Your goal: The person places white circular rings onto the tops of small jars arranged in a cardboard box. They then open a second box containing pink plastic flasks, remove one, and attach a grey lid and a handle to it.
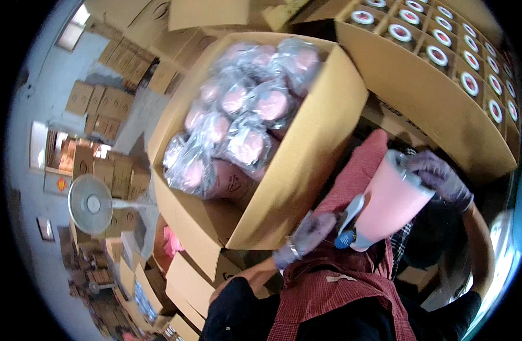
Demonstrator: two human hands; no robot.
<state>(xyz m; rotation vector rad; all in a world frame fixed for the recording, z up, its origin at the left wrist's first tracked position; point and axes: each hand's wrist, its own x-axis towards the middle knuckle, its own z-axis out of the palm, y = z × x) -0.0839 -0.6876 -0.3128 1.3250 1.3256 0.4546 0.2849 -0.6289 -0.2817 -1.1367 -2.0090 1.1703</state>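
Note:
A pink tumbler (389,200) with a pale handle (352,211) lies tilted over my lap, its wide metal-rimmed end up and to the right. My right hand (443,177), in a grey-purple glove, grips it at that rim; some fingertips are hidden there. Beside the handle is my left hand (311,234), gloved too, its fingers blurred and partly hidden. Close to the tumbler's narrow end shows a small blue ribbed piece (345,239), whose kind I cannot make out. Red cloth (352,170) lies behind the tumbler.
An open carton (306,170) at centre left holds several pink tumblers in clear plastic bags (247,146). At the upper right, a divided carton (420,74) contains several items with white round tops. A fan (90,203) and stacked cartons (105,108) stand at the left.

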